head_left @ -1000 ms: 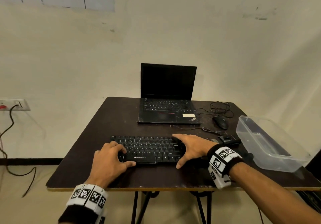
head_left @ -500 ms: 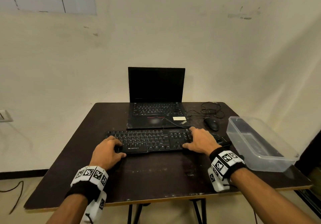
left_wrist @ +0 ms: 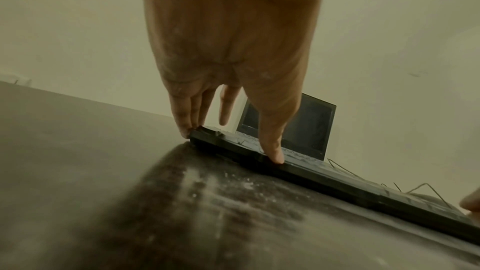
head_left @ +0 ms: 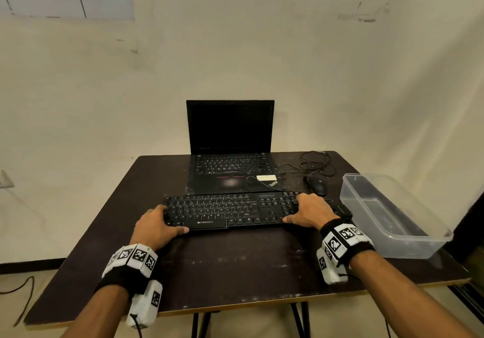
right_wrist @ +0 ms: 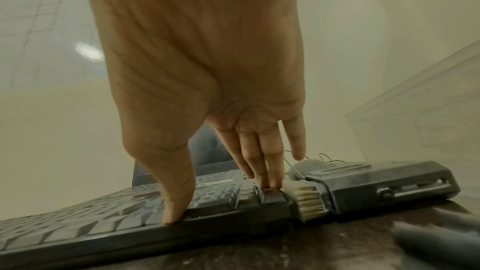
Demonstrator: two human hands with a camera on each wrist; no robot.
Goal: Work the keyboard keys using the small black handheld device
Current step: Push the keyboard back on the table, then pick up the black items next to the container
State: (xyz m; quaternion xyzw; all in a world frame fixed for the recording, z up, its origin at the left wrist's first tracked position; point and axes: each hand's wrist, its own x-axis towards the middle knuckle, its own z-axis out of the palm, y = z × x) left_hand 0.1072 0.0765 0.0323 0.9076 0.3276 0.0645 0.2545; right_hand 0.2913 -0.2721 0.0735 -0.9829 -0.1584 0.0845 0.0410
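Note:
A black keyboard [head_left: 225,209] lies across the dark table, its far edge against the laptop's front. My left hand [head_left: 167,219] is at its left end, with straight fingers [left_wrist: 185,128] on the corner and the thumb on the front edge. My right hand [head_left: 296,209] is at the right end: thumb on the front edge, fingers [right_wrist: 270,180] on the outermost keys. The small black handheld device [head_left: 343,210] lies on the table just right of the keyboard [right_wrist: 91,227]. In the right wrist view the device [right_wrist: 384,186] shows pale bristles touching the keyboard's end. Neither hand holds it.
An open laptop [head_left: 230,154] with a dark screen stands behind the keyboard. A black mouse [head_left: 317,185] and its coiled cable [head_left: 317,164] lie at the back right. A clear plastic container [head_left: 392,214] sits near the table's right edge. Bare tabletop [head_left: 235,267] lies between me and the keyboard.
The keyboard has slid away from me until it meets the laptop. My right hand has moved along it to the right end, beside the device. My left hand stays at the left end.

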